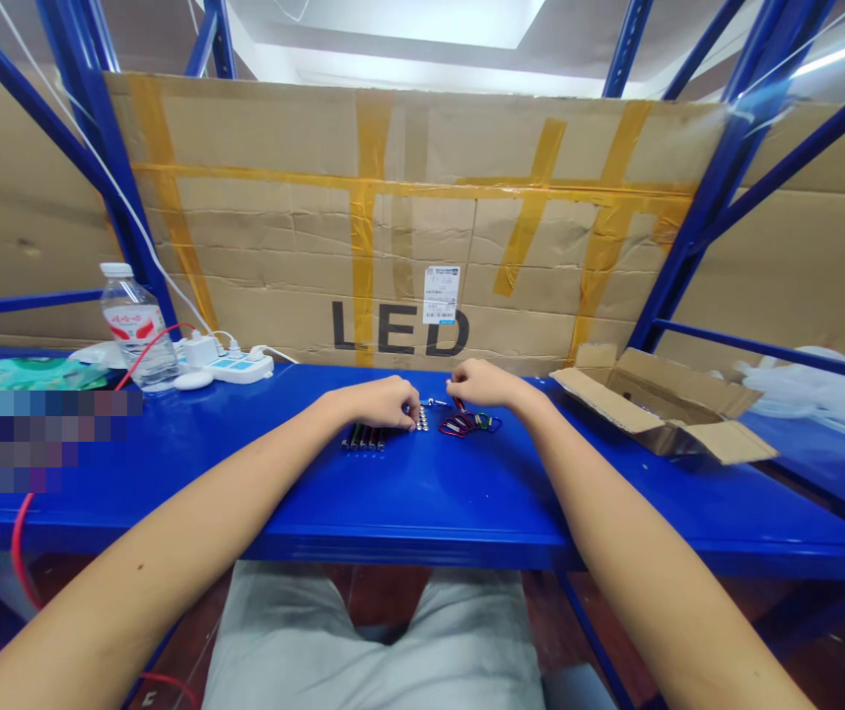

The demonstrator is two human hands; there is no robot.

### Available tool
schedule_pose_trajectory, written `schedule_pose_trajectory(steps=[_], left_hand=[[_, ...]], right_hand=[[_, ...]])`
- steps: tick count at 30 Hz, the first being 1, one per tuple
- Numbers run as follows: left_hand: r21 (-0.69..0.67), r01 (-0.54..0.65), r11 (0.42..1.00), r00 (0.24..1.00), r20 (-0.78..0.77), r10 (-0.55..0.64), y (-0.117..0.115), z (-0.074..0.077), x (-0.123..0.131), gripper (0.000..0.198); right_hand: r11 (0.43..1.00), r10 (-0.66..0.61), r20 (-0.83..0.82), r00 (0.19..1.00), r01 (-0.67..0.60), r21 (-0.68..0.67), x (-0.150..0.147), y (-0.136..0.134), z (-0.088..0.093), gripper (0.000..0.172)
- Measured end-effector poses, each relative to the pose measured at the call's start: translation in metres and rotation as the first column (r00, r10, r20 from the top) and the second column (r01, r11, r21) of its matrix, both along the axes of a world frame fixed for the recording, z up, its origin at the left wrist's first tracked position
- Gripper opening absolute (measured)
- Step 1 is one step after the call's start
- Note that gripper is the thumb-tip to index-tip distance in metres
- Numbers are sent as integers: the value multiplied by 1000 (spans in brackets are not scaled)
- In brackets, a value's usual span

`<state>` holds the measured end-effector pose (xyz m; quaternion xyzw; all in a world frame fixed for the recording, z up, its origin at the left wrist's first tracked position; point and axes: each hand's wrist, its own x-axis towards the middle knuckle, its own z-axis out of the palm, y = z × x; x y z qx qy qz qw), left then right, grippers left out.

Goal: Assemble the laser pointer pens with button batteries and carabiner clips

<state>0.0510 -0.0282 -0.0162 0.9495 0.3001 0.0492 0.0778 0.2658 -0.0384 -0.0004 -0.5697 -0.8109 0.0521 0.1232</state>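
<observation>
My left hand [390,402] is closed, its fingertips bent down at rows of small silver metal pieces [423,420]; whatever it pinches is hidden. Partly under that hand lie several slim dark rods with silver ends [364,442], side by side. My right hand [482,383] is pinched around a small red piece, apparently a carabiner [458,404], whose upper part the fingers cover. Just below it sits a loose cluster of coloured carabiners [466,424], red, dark and green. Between the two hands a small silver part [437,401] rests on the blue table [422,493].
An opened cardboard box [659,404] stands at right, with clear plastic bags [821,394] beyond it. On the left are a water bottle [137,330], a white power strip [237,367] and a green packet [34,373]. A large cardboard sheet [274,247] backs the table.
</observation>
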Motion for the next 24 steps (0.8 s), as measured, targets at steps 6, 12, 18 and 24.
schedule_pose_trajectory(steps=[6, 12, 18, 24], left_hand=[[-70, -31, 997, 999, 32, 33, 7, 3, -7, 16], [-12, -26, 1000, 999, -22, 25, 11, 1, -10, 20], [14, -35, 999, 999, -27, 35, 10, -2, -8, 17], [-21, -57, 998, 998, -18, 56, 11, -4, -8, 15]], right_hand=[[1000, 26, -25, 999, -26, 16, -1, -3, 3, 21], [999, 23, -30, 999, -22, 25, -1, -5, 6, 24], [999, 37, -41, 998, -36, 24, -1, -5, 4, 23], [999, 50, -61, 997, -49, 23, 0, -5, 5, 22]])
